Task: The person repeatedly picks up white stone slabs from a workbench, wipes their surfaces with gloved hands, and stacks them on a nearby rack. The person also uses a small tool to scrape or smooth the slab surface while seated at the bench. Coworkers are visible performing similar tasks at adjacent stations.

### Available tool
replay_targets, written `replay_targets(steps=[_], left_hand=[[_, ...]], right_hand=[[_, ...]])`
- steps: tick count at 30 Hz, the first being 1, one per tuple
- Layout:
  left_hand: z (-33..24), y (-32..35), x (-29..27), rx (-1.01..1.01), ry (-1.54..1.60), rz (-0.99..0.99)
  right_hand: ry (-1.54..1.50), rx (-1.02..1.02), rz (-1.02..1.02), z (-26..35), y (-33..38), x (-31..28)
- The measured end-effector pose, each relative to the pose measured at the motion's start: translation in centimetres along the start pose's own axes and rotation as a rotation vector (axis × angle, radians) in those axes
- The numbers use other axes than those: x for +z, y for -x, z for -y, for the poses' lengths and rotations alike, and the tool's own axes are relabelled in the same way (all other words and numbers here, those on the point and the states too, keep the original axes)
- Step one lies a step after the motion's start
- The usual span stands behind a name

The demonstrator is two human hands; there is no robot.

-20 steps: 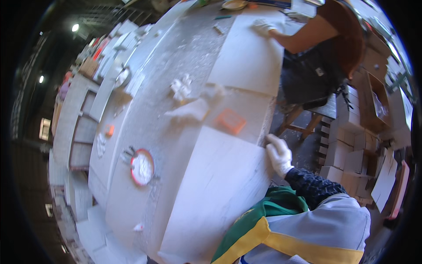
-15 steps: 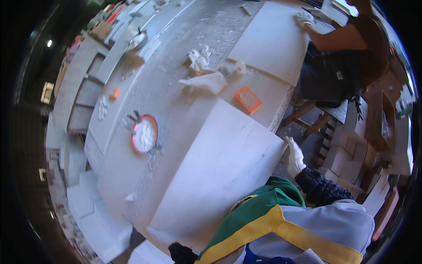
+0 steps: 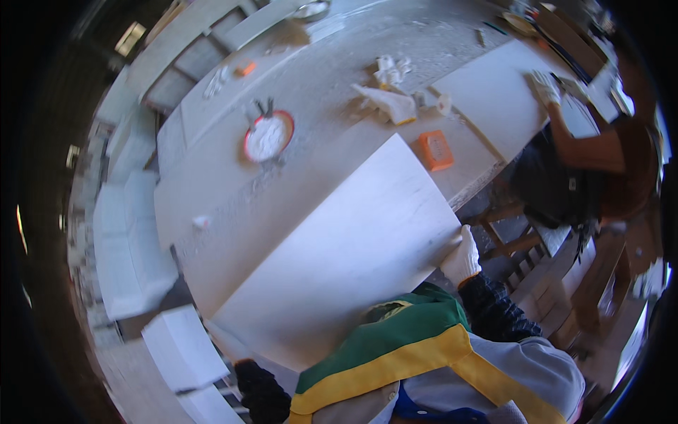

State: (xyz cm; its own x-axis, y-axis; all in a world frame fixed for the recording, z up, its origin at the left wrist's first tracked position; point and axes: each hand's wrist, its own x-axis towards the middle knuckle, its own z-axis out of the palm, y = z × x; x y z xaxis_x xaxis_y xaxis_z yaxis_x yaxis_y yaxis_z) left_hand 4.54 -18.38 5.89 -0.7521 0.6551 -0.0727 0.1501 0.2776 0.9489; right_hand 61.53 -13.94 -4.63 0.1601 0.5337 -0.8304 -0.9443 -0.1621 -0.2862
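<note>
White rectangular panel (image 3: 346, 240): right edge grasped by the white-gloved right hand (image 3: 462, 258); near-left corner at the blurred left hand (image 3: 227, 344) — grip cannot be determined. Upper face — flat, faintly grey-streaked.

- Table (image 3: 325, 85): grey, dusty, reaching from the lower left to the upper right of the frame.
- Panel (image 3: 346, 240): white, over the table at the centre; whether it rests on the top cannot be told.
- Bowl (image 3: 291, 128): red-rimmed, left of centre, white stuff inside, dark handles (image 3: 264, 108) at its far edge.
- Scrap (image 3: 202, 222): small, whitish, left.
- Orange block (image 3: 436, 150): right of centre, just beside the panel's far edge.
- Cloth (image 3: 390, 103): white, upper centre, near crumpled gloves (image 3: 391, 69) and a pale roll (image 3: 443, 104).
- Second panel (image 3: 494, 85): lying flat, upper right.
</note>
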Motion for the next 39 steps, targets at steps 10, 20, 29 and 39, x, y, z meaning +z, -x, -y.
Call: replay_targets(steps=[10,20,29,39], left_hand=[[5.4,11.1,-10.0,-0.133,0.024,-0.277],[7.6,15.3,-15.3,-0.156,0.073,-0.260],[11.7,16.4,-22.7,-0.246,0.314,-0.436],[20.9,20.6,-39.7,-0.414,0.529,-0.776]], right_hand=[[0.638,-0.067,0.408,1.2,-1.2,-2.2],[1.148,-0.377,0.639,-0.3,2.4,0.6],[1.395,-0.609,0.844,-8.3,8.0,3.0],[1.479,-0.702,1.195,-25.9,19.3,6.5]])
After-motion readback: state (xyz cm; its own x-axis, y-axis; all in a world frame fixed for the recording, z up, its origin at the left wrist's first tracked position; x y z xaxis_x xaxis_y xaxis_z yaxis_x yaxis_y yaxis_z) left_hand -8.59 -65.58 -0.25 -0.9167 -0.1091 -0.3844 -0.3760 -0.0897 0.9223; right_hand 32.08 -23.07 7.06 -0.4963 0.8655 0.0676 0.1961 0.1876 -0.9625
